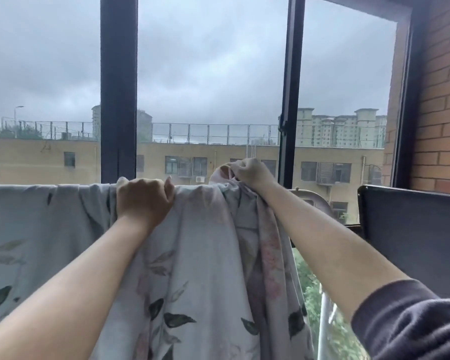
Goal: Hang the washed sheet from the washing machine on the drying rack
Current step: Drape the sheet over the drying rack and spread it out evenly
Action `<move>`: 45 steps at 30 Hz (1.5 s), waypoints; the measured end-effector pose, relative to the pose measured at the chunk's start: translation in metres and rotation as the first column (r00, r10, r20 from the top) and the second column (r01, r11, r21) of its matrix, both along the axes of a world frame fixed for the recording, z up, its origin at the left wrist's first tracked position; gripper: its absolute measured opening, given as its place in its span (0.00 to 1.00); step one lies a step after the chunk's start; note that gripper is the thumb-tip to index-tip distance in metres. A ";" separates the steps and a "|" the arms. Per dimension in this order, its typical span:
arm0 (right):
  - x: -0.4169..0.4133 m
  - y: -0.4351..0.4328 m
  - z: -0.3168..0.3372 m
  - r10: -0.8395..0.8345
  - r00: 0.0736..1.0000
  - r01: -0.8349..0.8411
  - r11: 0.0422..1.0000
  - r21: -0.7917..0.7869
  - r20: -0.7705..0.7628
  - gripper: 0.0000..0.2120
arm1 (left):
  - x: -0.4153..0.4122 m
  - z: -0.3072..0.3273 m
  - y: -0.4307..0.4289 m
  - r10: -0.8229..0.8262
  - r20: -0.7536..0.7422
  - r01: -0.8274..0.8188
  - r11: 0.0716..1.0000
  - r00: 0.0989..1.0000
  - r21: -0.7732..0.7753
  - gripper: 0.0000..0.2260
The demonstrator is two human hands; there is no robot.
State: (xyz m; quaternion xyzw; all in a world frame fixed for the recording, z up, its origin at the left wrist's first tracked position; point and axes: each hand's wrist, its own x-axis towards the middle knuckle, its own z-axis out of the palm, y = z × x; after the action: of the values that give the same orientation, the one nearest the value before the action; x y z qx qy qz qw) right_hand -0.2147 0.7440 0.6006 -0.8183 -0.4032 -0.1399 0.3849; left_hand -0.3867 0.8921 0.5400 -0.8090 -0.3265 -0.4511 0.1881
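Head view: my left hand (144, 198) grips the sheet (198, 255) on the rack's top edge, while my right hand (250, 172) pinches the bunched rightward end.

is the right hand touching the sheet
Touching. The head view shows the right hand with fingers curled round a bunched fold of the sheet, lifting it.

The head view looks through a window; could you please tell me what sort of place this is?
Probably a flat's upper-floor balcony or window bay used for drying laundry: a leaf-printed sheet hangs at the dark window frame, a brick wall stands right, and apartment blocks show beyond.
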 end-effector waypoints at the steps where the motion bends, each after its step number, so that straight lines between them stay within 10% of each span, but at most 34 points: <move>1: -0.002 -0.007 -0.014 -0.045 0.991 0.042 0.999 0.032 0.124 0.14 | 0.001 0.001 -0.002 0.017 -0.014 -0.017 1.000 1.000 -0.015 0.32; 5: -0.006 -0.042 -0.076 -0.095 0.855 0.005 0.985 0.175 0.510 0.17 | 0.012 0.006 -0.029 -0.062 -0.074 0.053 0.992 0.995 -0.116 0.23; 10: -0.005 -0.073 -0.126 0.013 0.826 -0.089 0.990 0.109 0.564 0.27 | 0.051 0.002 -0.079 -0.345 -0.222 0.333 0.938 0.912 -0.093 0.23; 14: 0.003 -0.106 -0.219 0.097 0.989 -0.105 0.992 0.070 0.107 0.37 | 0.059 -0.009 -0.082 -0.293 -0.140 0.292 0.956 0.946 -0.026 0.17; 18: 0.001 -0.107 -0.248 0.271 0.827 -0.225 0.963 0.150 -0.492 0.40 | 0.057 -0.013 -0.080 -0.295 -0.073 0.296 0.955 0.953 -0.003 0.14; 22: -0.014 -0.082 -0.189 0.487 0.721 -0.339 0.869 0.361 -0.493 0.22 | 0.051 -0.014 -0.076 -0.280 -0.084 0.283 0.959 0.956 0.018 0.13; 26: -0.018 -0.060 -0.130 0.615 0.596 -0.375 0.781 0.499 -0.516 0.23 | 0.047 -0.011 -0.074 -0.305 -0.058 0.305 0.952 0.951 0.003 0.17; 32: -0.022 -0.054 -0.082 0.724 0.571 -0.439 0.668 0.601 -0.387 0.13 | 0.049 -0.005 -0.072 -0.277 -0.026 0.278 0.959 0.961 0.062 0.25; 36: 0.009 -0.074 -0.020 0.620 0.710 -0.190 0.626 0.756 -0.335 0.12 | 0.042 -0.001 -0.062 -0.227 -0.003 0.227 0.973 0.974 0.048 0.28; 45: 0.078 -0.102 -0.010 0.300 0.794 -0.138 0.936 0.323 -0.529 0.14 | 0.035 0.006 -0.050 -0.136 -0.034 0.134 0.989 0.990 -0.057 0.22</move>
State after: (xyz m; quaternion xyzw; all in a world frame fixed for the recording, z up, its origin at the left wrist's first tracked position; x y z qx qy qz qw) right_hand -0.1369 0.6420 0.5910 -0.7099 -0.3396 0.1040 0.6082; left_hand -0.3517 0.8420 0.5459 -0.8425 -0.2793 -0.4384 0.1411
